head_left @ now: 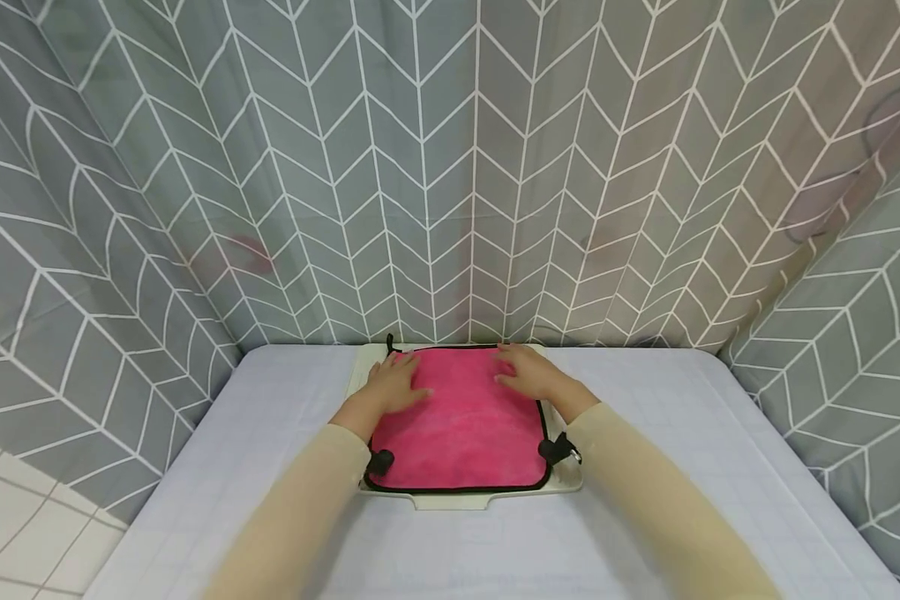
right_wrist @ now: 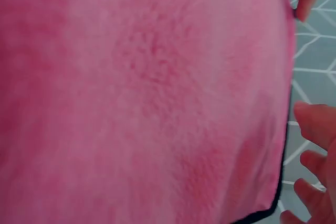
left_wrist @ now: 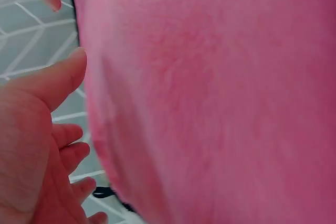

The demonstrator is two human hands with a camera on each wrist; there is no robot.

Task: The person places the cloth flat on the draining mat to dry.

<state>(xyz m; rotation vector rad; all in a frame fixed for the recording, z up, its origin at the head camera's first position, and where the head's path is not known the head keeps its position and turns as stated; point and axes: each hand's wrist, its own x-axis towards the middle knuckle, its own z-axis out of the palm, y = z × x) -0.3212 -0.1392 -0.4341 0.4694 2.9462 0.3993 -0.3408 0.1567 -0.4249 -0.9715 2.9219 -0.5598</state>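
Note:
A bright pink plush pad (head_left: 457, 425) with black edging lies flat on a cream board or tray (head_left: 452, 502). Over its far left part is my left hand (head_left: 392, 387), fingers loosely spread and nothing gripped. My right hand (head_left: 531, 373) mirrors it at the far right edge, fingers apart and empty. In the left wrist view, the left thumb (left_wrist: 65, 77) points at the pad's edge; right wrist view has the right fingers (right_wrist: 315, 124) beside the black trim. A black strap with a metal clip (head_left: 560, 450) sits at the near right corner, a black tab (head_left: 380, 462) at the near left.
The board stands on a table with a white cloth (head_left: 270, 433). Grey curtains (head_left: 450, 167) with white chevron lines hang behind and at both sides. A small black loop (head_left: 390, 342) sticks up at the pad's far left corner. White floor tiles (head_left: 15, 517) show at lower left.

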